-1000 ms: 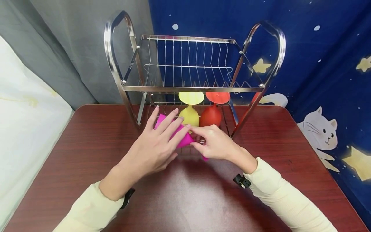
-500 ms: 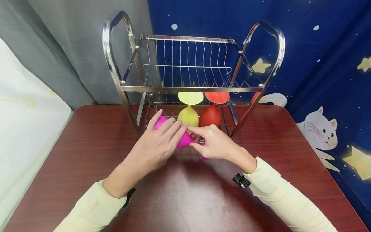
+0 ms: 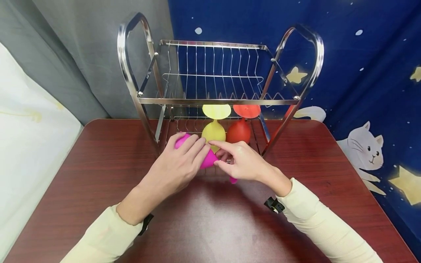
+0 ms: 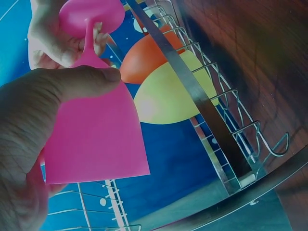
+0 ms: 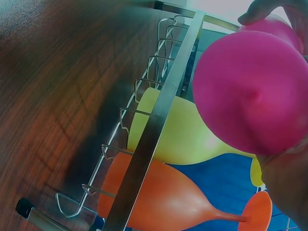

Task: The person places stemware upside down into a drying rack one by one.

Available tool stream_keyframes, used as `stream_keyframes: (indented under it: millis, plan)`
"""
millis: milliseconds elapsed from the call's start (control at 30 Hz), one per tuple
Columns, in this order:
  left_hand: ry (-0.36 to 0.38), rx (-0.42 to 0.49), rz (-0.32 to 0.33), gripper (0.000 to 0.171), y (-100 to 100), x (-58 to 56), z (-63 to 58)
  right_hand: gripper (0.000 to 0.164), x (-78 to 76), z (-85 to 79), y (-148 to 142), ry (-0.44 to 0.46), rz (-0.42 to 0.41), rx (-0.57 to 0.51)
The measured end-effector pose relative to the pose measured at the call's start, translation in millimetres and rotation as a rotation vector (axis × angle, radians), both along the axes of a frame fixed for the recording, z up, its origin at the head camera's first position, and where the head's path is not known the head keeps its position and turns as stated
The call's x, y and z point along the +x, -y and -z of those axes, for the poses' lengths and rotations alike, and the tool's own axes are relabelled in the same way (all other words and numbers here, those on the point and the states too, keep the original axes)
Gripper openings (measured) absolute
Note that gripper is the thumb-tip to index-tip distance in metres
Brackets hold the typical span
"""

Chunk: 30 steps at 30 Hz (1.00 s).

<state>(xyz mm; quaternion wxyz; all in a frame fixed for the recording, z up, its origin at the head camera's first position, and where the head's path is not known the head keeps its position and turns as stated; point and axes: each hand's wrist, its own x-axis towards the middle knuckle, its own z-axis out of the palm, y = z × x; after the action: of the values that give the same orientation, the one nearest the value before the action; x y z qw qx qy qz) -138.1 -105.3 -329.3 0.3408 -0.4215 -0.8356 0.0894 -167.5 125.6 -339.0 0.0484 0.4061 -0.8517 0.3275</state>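
Observation:
A plastic pink wine glass (image 3: 208, 160) is tilted in front of the rack, between my two hands. My left hand (image 3: 177, 162) grips its bowl, the fingers curled over the top; the left wrist view shows the thumb laid across the pink bowl (image 4: 96, 130) near the stem. Around the stem are the curled fingers and thumb of my right hand (image 3: 245, 160), with the index finger stretched out above the bowl. The foot (image 5: 245, 91) faces the right wrist camera. A yellow wine glass (image 3: 213, 132) and a red wine glass (image 3: 239, 132) stand upside down side by side on the lower tier.
A two-tier metal dish rack (image 3: 217, 101) stands at the back of the brown wooden table (image 3: 210, 226). Its front bar crosses above the lower tier. A grey curtain (image 3: 98, 54) and a blue starry curtain (image 3: 348, 65) hang behind.
My left fingers, spread over the pink wine glass a second ago, have curled down around its bowl. My right index finger has shifted slightly; the right hand otherwise stays in place.

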Motion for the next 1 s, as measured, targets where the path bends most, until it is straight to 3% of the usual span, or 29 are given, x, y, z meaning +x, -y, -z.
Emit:
stream_keyframes:
  millis: [267,467,667,833,1000]
  plan:
    - [0.02,0.008,0.005,0.046,2.3,-1.3,3.6,0.043,-2.9,1.3,-3.3,0.061,0.004,-0.198]
    - [0.021,0.024,0.013,0.043,3.4,-2.8,5.7,0.036,-3.8,2.5,-3.6,0.004,0.026,-0.313]
    - [0.042,0.012,0.002,0.051,5.1,-2.6,6.6,0.031,-3.4,5.9,-3.0,-0.048,0.073,-0.455]
    - [0.084,-0.021,-0.022,0.063,6.8,-2.0,7.6,0.029,-3.4,6.2,-4.4,-0.094,0.103,-0.543]
    - [0.147,0.003,-0.021,0.067,8.1,-1.9,9.0,0.028,-3.1,4.2,-6.1,-0.131,0.128,-0.599]
